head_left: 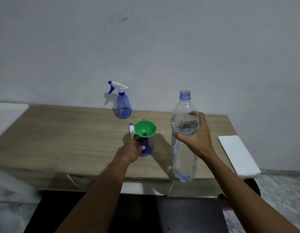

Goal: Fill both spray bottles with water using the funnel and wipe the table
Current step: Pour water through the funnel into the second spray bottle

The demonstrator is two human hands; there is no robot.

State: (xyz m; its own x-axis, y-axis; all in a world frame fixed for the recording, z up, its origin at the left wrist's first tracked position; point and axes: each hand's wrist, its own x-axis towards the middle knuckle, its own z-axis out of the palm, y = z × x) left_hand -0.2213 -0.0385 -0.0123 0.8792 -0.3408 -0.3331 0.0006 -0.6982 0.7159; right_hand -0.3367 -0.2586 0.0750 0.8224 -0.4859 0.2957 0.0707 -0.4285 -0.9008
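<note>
We look down on a wooden table [61, 140] set against a pale wall [145, 47]. Our left hand [132, 151] is closed in a grip around the body of a blue spray bottle [145, 148] standing near the middle of the table, toward its front edge; the fingers wrap the bottle's side. A green funnel [145, 128] sits upright in this bottle's neck, its wide mouth open toward us. A white and blue spray head [131, 130] shows just beside the funnel on its left, partly hidden behind the rim; we cannot tell whether it lies on the table or hangs from the bottle.

Our right hand [194, 140] is closed in a grip around the upper part of a large clear water bottle [184, 137], held upright and off the table, to the right of the funnel and apart from it. Its cap is off, and water shows in it.

A second blue spray bottle [123, 106], with its white and blue trigger head fitted, stands at the back edge of the table near the wall, well apart from both hands. A folded white cloth [236, 153] lies along the right edge of the table, overhanging the front corner. A white surface [6, 115] adjoins the left end.
</note>
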